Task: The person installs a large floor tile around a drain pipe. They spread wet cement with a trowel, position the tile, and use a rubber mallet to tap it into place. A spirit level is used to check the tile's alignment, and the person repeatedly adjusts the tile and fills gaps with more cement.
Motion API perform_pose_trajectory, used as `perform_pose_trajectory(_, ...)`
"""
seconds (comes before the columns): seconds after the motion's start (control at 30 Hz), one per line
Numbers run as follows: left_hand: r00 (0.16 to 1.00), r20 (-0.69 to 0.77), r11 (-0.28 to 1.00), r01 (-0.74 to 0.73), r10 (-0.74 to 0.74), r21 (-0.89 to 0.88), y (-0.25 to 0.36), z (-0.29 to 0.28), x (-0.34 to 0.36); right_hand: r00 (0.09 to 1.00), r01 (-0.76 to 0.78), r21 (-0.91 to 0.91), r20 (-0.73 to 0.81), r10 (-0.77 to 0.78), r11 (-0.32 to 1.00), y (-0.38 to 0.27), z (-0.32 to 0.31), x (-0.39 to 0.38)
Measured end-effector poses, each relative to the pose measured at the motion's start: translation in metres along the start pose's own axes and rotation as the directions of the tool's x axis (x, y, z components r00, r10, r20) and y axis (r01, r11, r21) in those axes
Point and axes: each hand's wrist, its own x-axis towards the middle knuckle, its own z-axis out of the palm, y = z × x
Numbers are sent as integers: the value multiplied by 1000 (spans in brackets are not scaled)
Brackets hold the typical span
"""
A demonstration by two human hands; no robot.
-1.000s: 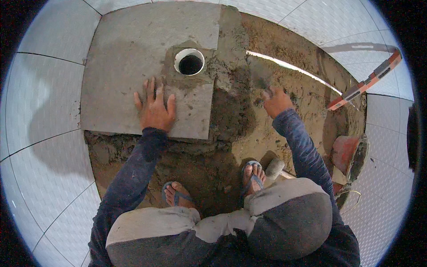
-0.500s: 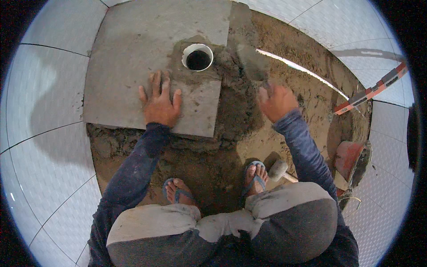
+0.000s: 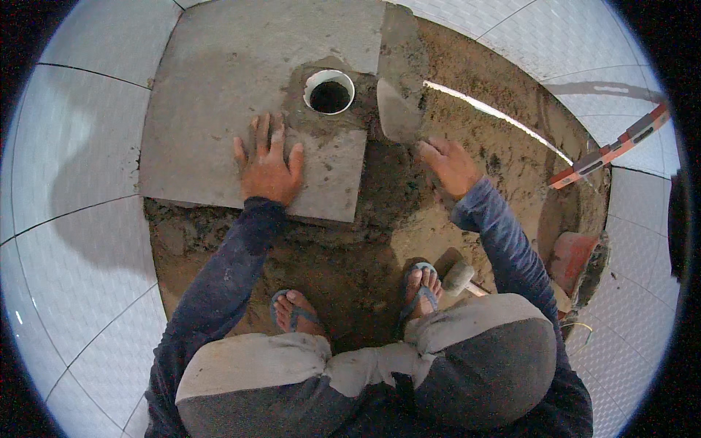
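My left hand (image 3: 269, 164) lies open, fingers spread, on a large grey floor tile (image 3: 201, 102). My right hand (image 3: 445, 164) grips a metal trowel (image 3: 399, 109), whose blade is over wet mortar (image 3: 383, 171) along the tiles' right edge. Just left of the blade a white pipe (image 3: 328, 110) forms a round opening, set in mortar between tile edges. A thin white line (image 3: 496, 114) crosses the sandy bed beyond my right hand.
A red spirit level (image 3: 610, 150) leans at the right wall. A red bucket (image 3: 569, 259) stands lower right. A mallet (image 3: 458, 277) lies by my right foot (image 3: 422, 288); my left foot (image 3: 296, 310) is left of it. White textured wall tiles (image 3: 87, 139) surround the floor.
The trowel has swung left toward the pipe, its blade showing more clearly. My right hand has shifted slightly. The view has drifted a little, with my left hand still resting on the tile.
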Motion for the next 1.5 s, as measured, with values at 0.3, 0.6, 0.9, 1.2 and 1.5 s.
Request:
perform_pose_trajectory(0.3,999,42,1000,-2,1,20,-1,-4,1,891,247,-402,-263,-370,882,-3,-11,-10)
perform_pose_trajectory(0.6,999,47,1000,16,-15,-20,-2,-1,4,984,100,-211,-120,-128,972,16,-42,60)
perform_pose_trajectory(0.9,1000,-2,999,6,-6,-38,-3,3,5,995,57,-243,-69,-75,968,-7,-2,-51)
perform_pose_trajectory(1.2,999,40,1000,-14,13,18,-1,-4,11,989,2,893,-66,128,450,-14,-38,12)
perform_pose_trajectory(1.5,999,27,1000,-18,18,-4,-3,-4,14,980,-47,934,111,-163,353,-5,-129,164)
